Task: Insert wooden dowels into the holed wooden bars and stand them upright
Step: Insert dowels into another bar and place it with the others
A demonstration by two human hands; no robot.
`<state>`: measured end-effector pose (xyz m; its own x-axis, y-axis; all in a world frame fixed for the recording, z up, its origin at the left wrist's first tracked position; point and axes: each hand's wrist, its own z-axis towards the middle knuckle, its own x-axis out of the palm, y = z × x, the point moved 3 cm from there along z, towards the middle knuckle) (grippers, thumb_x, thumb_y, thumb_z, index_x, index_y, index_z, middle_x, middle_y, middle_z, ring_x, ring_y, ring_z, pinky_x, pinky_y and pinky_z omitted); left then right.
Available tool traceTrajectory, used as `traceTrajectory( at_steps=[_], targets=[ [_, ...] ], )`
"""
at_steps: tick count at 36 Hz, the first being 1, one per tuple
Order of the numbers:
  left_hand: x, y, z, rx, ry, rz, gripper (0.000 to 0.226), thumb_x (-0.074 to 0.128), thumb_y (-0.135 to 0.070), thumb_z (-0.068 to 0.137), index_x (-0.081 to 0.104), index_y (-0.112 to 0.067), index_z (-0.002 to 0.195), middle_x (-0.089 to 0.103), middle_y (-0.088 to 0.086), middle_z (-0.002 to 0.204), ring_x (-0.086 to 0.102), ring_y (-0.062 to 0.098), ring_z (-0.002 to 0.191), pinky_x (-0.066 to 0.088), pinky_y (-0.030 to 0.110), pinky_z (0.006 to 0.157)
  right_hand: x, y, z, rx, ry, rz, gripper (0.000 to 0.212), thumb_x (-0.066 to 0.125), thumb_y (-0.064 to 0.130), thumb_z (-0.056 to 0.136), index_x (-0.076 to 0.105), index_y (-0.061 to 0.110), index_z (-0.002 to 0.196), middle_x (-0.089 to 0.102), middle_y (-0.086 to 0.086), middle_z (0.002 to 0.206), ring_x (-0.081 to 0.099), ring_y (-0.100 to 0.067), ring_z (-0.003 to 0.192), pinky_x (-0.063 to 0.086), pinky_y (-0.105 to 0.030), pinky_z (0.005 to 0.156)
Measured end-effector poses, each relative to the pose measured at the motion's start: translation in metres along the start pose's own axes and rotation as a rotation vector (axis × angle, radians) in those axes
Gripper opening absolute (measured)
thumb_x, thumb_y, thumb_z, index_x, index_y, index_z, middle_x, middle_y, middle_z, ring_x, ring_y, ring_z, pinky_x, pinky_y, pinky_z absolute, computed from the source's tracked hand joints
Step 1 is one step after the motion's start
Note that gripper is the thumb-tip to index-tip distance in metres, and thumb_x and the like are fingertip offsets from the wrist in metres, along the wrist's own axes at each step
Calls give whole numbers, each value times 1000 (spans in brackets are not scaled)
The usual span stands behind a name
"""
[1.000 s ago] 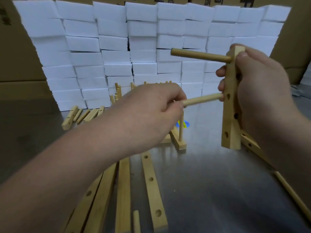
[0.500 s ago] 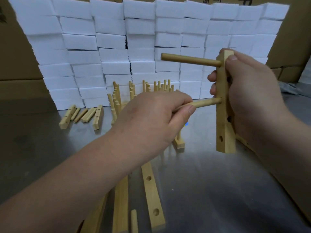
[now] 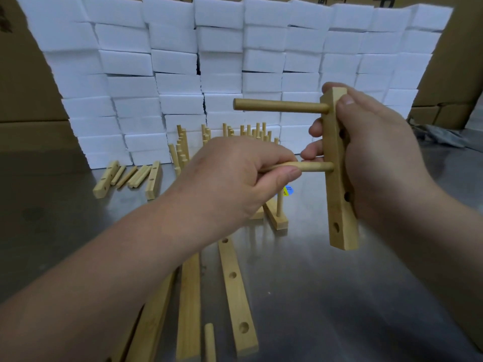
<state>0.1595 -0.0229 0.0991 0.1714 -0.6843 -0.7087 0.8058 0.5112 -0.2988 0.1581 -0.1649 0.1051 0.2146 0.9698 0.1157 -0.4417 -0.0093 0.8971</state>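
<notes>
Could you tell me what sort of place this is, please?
Probably a factory or warehouse assembly bench: a steel worktable, a wall of white foam blocks, cardboard cartons behind, and rows of dowelled bars standing.

Holds a holed bar (image 3: pixel 339 178) upright at 3 o'clock in the right hand (image 3: pixel 379 152), above the table (image 3: pixel 339 296). Sticking out of that bar toward 9 o'clock: an upper dowel (image 3: pixel 281 105) near its top and, below it, a lower dowel (image 3: pixel 315 167) pinched at centre by the left hand (image 3: pixel 230 184). Lying flat on the table at 6 o'clock, side by side: long bars (image 3: pixel 236 291), a loose dowel (image 3: pixel 209 343) between two of them. Behind the left hand, toward 12 o'clock: standing bars (image 3: pixel 275 218) with dowels upright in them. At 9 o'clock: short pieces (image 3: pixel 130 176) lying together. Farthest back at 12 o'clock: a wall of stacked blocks (image 3: pixel 222 61), boxes (image 3: pixel 23 100) at either side.
</notes>
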Motion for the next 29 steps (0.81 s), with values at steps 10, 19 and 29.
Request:
traceTrajectory(
  at_steps=[10, 19, 29],
  targets=[
    [7, 1, -1, -89, 50, -52, 28, 44, -41, 88, 61, -28, 70, 45, -10, 50, 47, 4, 63, 34, 15, 55, -1, -2, 0, -30, 16, -15, 28, 34, 21, 100, 61, 29, 99, 55, 3, 62, 54, -11, 42, 48, -20, 46],
    [6, 3, -1, -298, 77, -210, 33, 42, -48, 79, 65, -28, 67, 49, -18, 49, 47, -4, 53, 35, 9, 50, -1, -1, -1, -88, 2, -38, 28, 35, 20, 100, 61, 28, 105, 56, 7, 58, 54, -12, 42, 46, -19, 46],
    [4, 5, 1, -482, 77, -333, 31, 51, -48, 84, 68, -29, 65, 41, -16, 33, 40, 0, 34, 38, 16, 44, 0, -2, 3, -100, 4, -32, 23, 38, 24, 99, 58, 34, 107, 59, 7, 63, 59, -11, 48, 53, -24, 52]
  ],
)
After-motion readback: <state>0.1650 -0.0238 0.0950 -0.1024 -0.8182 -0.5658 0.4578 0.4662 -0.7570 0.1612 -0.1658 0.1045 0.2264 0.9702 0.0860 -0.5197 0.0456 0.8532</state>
